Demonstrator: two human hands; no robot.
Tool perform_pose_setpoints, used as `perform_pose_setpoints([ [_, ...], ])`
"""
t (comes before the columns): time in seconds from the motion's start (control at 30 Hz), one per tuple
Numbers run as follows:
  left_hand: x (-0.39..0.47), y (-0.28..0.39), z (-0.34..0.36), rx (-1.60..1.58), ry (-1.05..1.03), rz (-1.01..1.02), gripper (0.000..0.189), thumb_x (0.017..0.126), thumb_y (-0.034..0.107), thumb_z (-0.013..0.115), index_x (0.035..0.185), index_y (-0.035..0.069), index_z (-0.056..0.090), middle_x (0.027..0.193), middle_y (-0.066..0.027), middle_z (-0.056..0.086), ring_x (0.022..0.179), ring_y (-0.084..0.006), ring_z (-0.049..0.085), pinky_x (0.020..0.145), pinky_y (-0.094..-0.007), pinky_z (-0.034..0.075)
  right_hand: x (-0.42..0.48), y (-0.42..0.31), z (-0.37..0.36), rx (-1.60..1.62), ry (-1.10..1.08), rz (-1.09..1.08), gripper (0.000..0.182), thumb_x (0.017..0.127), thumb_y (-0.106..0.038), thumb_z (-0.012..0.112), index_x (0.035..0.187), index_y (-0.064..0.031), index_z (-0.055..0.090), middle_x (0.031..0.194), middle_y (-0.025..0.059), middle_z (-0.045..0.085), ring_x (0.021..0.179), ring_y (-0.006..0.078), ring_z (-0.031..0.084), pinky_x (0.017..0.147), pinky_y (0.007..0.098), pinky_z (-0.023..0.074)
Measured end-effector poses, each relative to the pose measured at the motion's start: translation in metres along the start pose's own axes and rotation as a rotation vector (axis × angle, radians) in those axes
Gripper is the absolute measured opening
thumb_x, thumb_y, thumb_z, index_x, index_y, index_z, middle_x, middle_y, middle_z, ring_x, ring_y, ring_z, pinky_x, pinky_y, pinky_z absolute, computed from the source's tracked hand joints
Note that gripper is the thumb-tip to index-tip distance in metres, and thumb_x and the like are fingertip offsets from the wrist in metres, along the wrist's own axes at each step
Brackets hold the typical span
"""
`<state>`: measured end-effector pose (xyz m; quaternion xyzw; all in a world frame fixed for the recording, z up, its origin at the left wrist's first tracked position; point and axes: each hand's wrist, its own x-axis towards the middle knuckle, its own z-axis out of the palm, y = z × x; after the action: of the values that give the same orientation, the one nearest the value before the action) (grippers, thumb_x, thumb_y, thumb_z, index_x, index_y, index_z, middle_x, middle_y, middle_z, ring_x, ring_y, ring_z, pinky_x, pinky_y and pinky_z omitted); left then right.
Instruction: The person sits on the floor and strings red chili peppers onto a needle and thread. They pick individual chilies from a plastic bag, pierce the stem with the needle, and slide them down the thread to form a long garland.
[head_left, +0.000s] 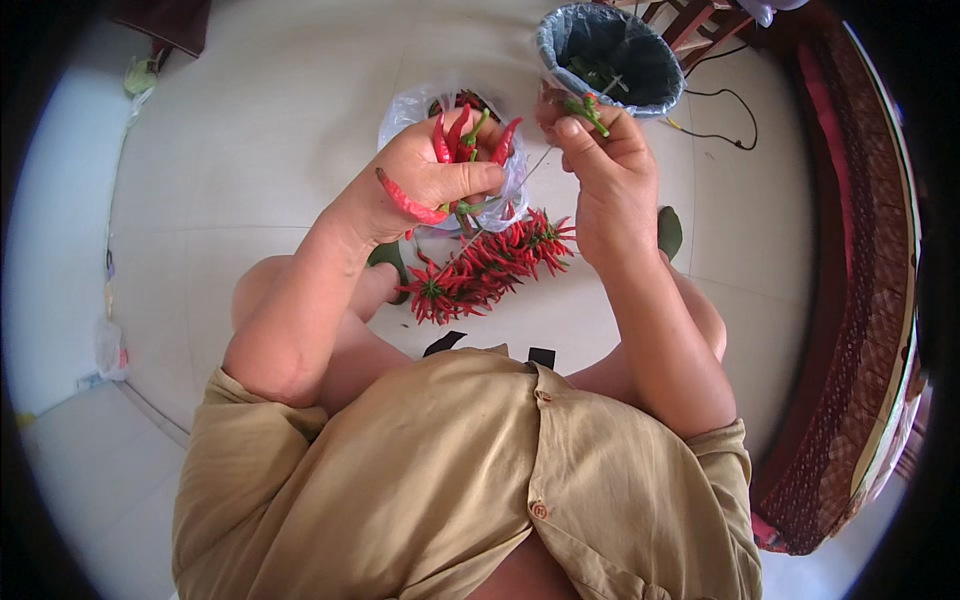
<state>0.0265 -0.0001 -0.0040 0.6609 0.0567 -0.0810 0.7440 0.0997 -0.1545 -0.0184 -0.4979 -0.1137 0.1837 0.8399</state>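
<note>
Several red chili peppers (469, 142) with green stems are held in my left hand (439, 169), the thumb pressed across them; one more pepper lies against the wrist. My right hand (611, 161) pinches a green chili stem (589, 114) between thumb and fingers, close to the bin. A thin string (536, 166) runs slantwise between the hands and down to a thick bundle of strung red chilies (491, 266) on the floor. Behind my left hand is a clear plastic bag (401, 112) with more red chilies (469, 99) in it, partly hidden.
A bin with a plastic liner (611, 19) holding green scraps (596, 73) stands beyond my right hand. A black cable (739, 96) lies on the tiled floor beside it. Wooden furniture legs (690, 26) are at the top right, and a cloth-covered edge (847, 300) curves along the right.
</note>
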Motion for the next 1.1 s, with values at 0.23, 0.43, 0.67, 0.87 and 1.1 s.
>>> perform_pose_setpoints([
  [0.23,0.004,-0.008,0.005,0.033,-0.017,-0.045,0.014,0.078,0.008,0.058,0.089,0.001,0.055,0.071,-0.0024,0.053,0.060,-0.0095,0.049,0.053,-0.0226,0.040,-0.001,0.005,-0.005,-0.079,-0.114,0.060,0.007,0.080,-0.002,0.056,0.085,-0.0029,0.051,0.087,0.0082,0.061,0.074,0.0100,0.053,0.066,0.0226,0.0414],
  [0.43,0.004,-0.005,-0.002,-0.065,0.286,-0.127,0.015,0.081,0.017,0.056,0.090,0.004,0.056,0.072,-0.0026,0.054,0.056,-0.0076,0.049,0.040,-0.0177,0.033,0.008,0.006,-0.014,0.127,0.121,0.009,0.006,0.080,0.000,0.054,0.083,-0.0021,0.049,0.083,0.0081,0.059,0.073,0.0138,0.057,0.068,0.0252,0.0454],
  [0.67,0.006,-0.020,0.022,0.046,0.185,-0.118,0.012,0.076,0.012,0.060,0.082,0.003,0.057,0.077,0.0007,0.054,0.065,-0.0062,0.048,0.062,-0.0207,0.040,0.013,0.015,-0.023,0.315,0.230,0.099,0.002,0.083,-0.002,0.050,0.083,-0.0022,0.048,0.084,0.0107,0.059,0.078,0.0207,0.060,0.068,0.0306,0.0486],
  [0.87,0.008,-0.028,0.032,-0.150,0.173,0.085,0.016,0.076,0.008,0.063,0.089,0.001,0.057,0.077,0.0001,0.056,0.067,-0.0064,0.049,0.060,-0.0195,0.039,0.000,0.016,-0.009,0.375,0.307,0.291,0.011,0.083,-0.002,0.051,0.079,-0.0069,0.041,0.077,0.0067,0.054,0.074,0.0206,0.058,0.065,0.0302,0.0473],
  [1.1,0.014,-0.010,0.033,-0.284,0.259,0.160,0.018,0.078,0.012,0.061,0.091,0.003,0.051,0.066,-0.0020,0.050,0.052,-0.0078,0.044,0.035,-0.0161,0.028,-0.011,0.028,-0.003,0.320,0.225,0.297,0.011,0.082,-0.005,0.055,0.080,-0.0061,0.044,0.078,0.0048,0.055,0.070,0.0136,0.056,0.063,0.0263,0.0465],
])
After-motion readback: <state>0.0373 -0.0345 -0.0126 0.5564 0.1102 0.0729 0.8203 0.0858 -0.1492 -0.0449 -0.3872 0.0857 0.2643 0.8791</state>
